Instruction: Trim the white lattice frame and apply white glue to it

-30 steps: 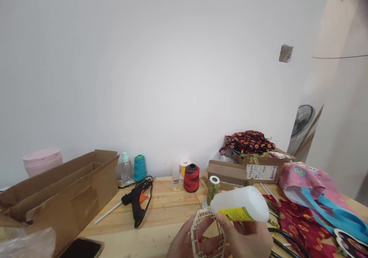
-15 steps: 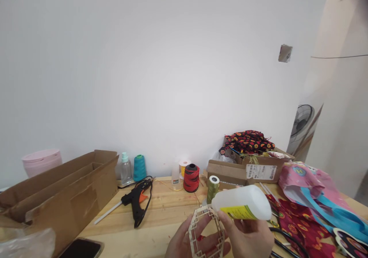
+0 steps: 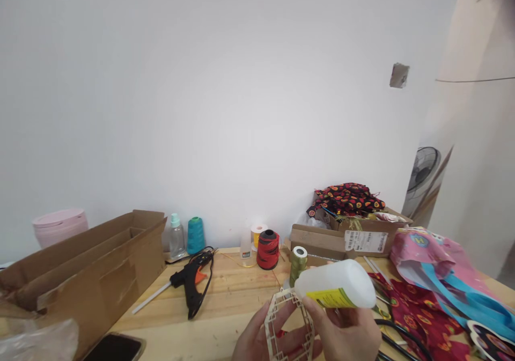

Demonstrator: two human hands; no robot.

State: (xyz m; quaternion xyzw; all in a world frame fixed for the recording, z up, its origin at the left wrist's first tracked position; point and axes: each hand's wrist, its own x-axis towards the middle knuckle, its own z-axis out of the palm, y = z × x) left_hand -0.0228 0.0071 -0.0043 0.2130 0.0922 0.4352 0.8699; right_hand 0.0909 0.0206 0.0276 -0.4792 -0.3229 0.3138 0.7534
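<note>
Compared with half a second ago, the white bottle (image 3: 341, 278) and the right hand (image 3: 354, 334) lie slightly farther left. The right fingers are clamped around the bottle, which is tilted with its narrower end at the upper edge of the openwork frame (image 3: 268, 329); contact cannot be told. The left hand (image 3: 252, 333) grips this frame above the desk (image 3: 225, 283), its fingers closed on it from behind.

A wooden table (image 3: 231, 288) carries a cardboard box (image 3: 116, 288) and a phone (image 3: 115, 348) at the left, then a glue gun (image 3: 189, 283), a spray bottle (image 3: 176, 242) and a teal spool (image 3: 195, 236). A red spool (image 3: 269, 252) stands midway; red cloth (image 3: 422, 315) and a pink bag (image 3: 420, 247) lie at the right.
</note>
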